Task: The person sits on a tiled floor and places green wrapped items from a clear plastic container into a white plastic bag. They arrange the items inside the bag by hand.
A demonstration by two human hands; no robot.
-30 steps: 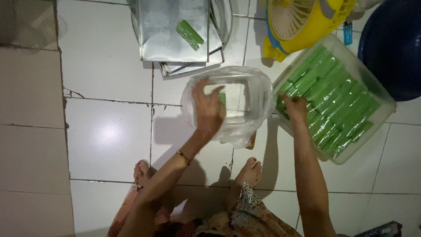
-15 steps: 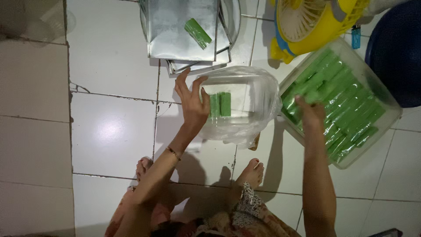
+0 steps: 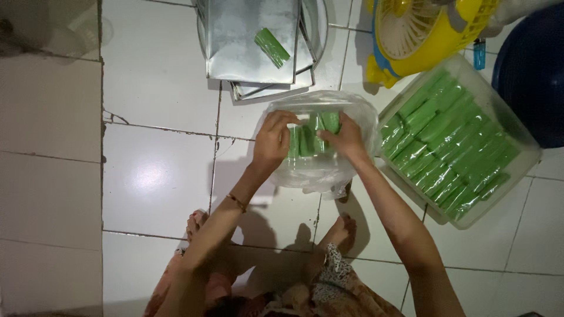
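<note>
On the white tiled floor (image 3: 158,176), far left, bare tiles only. Further right, at top, stacked metal trays (image 3: 247,53) bearing one green wrapped roll (image 3: 271,47). Below those, left hand (image 3: 271,142) reaching into a clear container lined with a plastic bag (image 3: 352,111), fingers curled against the left side of a small row of green rolls (image 3: 308,138) standing inside it. Right hand (image 3: 348,138) pressing the same row from the other side, fingers bent around the rightmost rolls, so the row sits squeezed between both hands. Beyond, to the right, a clear tub (image 3: 499,188) packed tight with more green rolls, a yellow fan (image 3: 423,35) just above it, a dark blue basin (image 3: 529,76) at the edge.
</note>
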